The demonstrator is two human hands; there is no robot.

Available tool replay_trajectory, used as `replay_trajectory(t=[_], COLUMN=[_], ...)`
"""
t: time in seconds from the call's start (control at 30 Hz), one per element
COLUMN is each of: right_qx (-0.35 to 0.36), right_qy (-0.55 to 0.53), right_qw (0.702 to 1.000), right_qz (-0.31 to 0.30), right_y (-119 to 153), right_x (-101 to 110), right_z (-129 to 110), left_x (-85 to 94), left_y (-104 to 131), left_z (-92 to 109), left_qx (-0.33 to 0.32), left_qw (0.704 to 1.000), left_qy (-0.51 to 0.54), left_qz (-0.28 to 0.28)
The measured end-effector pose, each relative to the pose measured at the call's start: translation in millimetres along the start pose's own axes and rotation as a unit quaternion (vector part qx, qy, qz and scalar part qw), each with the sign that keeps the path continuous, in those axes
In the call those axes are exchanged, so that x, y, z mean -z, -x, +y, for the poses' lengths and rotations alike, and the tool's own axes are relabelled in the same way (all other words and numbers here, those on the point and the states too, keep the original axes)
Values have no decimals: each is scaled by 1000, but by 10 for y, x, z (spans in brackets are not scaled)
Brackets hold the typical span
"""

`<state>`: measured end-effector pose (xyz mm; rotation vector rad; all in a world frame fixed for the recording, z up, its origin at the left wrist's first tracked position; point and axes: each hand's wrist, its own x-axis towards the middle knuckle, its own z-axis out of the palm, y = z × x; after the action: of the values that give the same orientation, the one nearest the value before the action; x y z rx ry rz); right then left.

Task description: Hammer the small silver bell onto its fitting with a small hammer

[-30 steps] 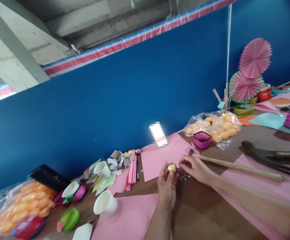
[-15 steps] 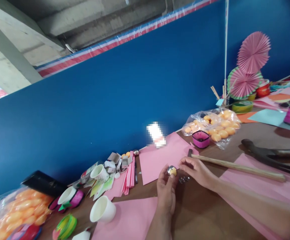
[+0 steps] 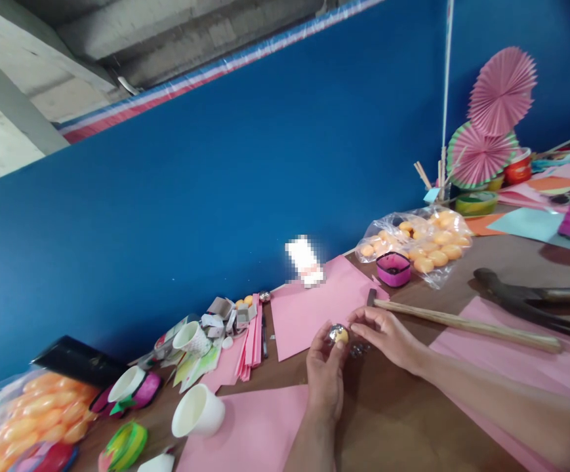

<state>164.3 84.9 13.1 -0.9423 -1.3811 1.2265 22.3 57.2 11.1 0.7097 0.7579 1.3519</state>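
Note:
Between the thumb and fingers of my left hand (image 3: 325, 373) is a small ball (image 3: 338, 334), partly shiny silver and partly yellow-orange. My right hand (image 3: 379, 334) is just right of the ball, its thumb and index finger pinched together near the ball's edge. What those fingertips hold, if anything, is too small to make out. Small shiny silver pieces (image 3: 359, 350) lie on the brown table between the hands. A pink sheet (image 3: 309, 305) lies behind them.
A wooden-handled hammer (image 3: 466, 321) and a dark claw hammer (image 3: 521, 298) lie to the right. Bags of orange balls (image 3: 432, 246) stand at back right and front left. White cups (image 3: 199, 410), a pink box (image 3: 393, 269) and paper scraps surround the work spot.
The view has shifted slightly. My right fingertips have come a little closer to the ball, and more silver shows on it; my left hand still holds it.

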Motion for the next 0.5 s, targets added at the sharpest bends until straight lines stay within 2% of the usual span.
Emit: replay_trajectory(t=[0.23, 0.5], right_qx=[31, 26], right_qy=[57, 58], right_qw=[998, 998], right_qz=[2, -17], right_y=[22, 34], right_x=[-1, -6], right_z=[-44, -24], left_x=[28, 25], left_y=[-19, -18], left_z=[-27, -12], left_qx=[-2, 4], left_qw=[1000, 999], left_qy=[-12, -23], left_qz=[0, -22])
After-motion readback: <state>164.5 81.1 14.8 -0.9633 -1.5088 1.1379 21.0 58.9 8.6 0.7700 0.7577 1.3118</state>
